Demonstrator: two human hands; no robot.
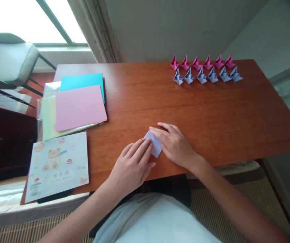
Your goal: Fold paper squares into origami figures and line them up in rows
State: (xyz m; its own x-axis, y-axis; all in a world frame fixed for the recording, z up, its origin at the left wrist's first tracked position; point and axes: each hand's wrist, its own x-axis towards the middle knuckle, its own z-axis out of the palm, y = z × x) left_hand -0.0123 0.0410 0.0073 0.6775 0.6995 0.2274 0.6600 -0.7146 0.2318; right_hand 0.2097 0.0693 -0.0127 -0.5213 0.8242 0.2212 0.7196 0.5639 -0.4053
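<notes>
A small folded piece of pale lavender paper (156,147) lies flat on the wooden table near its front edge. My left hand (132,163) presses its fingertips on the paper's left side, fingers stretched out and close together. From the right, my right hand (174,143) rests on the paper's upper right edge, its fingers extended and covering part of it. Both hands are open and flat rather than wrapped around the sheet. The paper's covered edges are hidden beneath the fingers.
Folded pink paper figures (197,63) stand in a row at the back right, with pale blue ones (202,77) before them. At left lie pink sheets (81,107), turquoise paper (84,82) and a bear-printed pad (59,165). A chair (10,60) stands beyond the left edge.
</notes>
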